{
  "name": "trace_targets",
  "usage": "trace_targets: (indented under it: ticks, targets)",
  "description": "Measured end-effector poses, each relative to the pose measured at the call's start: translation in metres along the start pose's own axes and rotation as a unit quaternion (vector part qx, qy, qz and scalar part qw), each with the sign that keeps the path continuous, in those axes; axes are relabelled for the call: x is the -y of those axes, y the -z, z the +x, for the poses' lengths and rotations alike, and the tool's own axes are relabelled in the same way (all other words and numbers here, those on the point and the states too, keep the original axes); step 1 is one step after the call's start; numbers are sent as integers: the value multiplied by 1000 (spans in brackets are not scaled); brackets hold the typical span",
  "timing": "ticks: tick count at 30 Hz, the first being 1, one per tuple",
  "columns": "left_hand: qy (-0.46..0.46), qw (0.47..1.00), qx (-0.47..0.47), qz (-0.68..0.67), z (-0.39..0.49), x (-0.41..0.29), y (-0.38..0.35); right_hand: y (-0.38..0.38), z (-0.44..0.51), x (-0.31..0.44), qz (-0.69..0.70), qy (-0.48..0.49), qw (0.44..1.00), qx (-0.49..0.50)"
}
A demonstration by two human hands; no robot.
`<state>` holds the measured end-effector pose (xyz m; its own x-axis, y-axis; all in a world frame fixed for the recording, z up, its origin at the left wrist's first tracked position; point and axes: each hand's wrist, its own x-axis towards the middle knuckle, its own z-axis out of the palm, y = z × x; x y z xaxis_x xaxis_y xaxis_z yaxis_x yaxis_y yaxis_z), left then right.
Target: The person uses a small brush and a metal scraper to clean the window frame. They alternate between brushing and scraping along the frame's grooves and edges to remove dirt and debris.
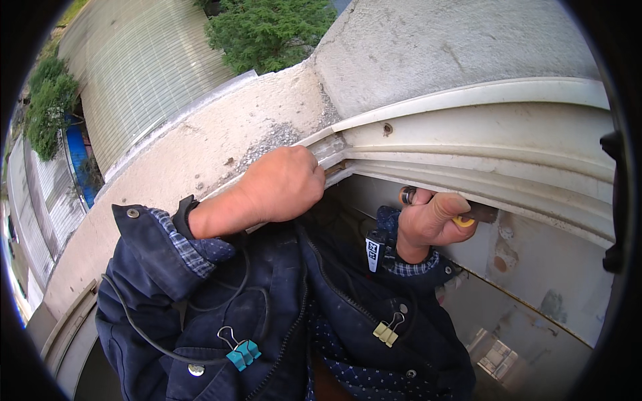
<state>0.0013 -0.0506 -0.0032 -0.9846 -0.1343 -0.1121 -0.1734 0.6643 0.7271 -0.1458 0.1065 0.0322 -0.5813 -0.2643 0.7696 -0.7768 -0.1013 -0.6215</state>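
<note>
My left hand (pixel 288 185) is curled into a fist on the lower track of a white window frame (pixel 321 150), close to its corner. Its fingers face away from me, so whether they pinch something is hidden. A small brownish piece (pixel 336 168) lies in the track just past the knuckles. My right hand (pixel 434 220) grips a hand tool (pixel 464 221), below the side rail (pixel 481 145) of the frame. The tool shows a yellow part, a dark flat end, possibly a blade, and an orange-and-black butt (pixel 407 195). Most of its handle is inside my fist.
A rough concrete ledge (pixel 165 185) runs outside the frame, meeting a plastered wall (pixel 461 45). Beyond the ledge, corrugated roofs (pixel 145 55) and trees (pixel 271 30) lie below. A stained interior wall (pixel 531 270) is at right. A cable (pixel 150 341) loops across my jacket, held by a binder clip (pixel 244 355).
</note>
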Motion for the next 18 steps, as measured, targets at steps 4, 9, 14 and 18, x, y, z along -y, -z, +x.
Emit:
trace_targets:
  ticks: [4,9,14,18]
  targets:
    - [-12,999,-4,40,-3,-2,-2,1,-1,0,-1,2,1000,10]
    - [-49,995,-49,67,-8,-3,-5,4,-3,-2,-9,3,1000,11]
    - [-7,999,-43,22,-9,-7,-2,4,-5,-8,-18,15,999,-24]
    - [43,999,-21,-25,-11,-11,3,8,-7,-8,14,-4,1000,15]
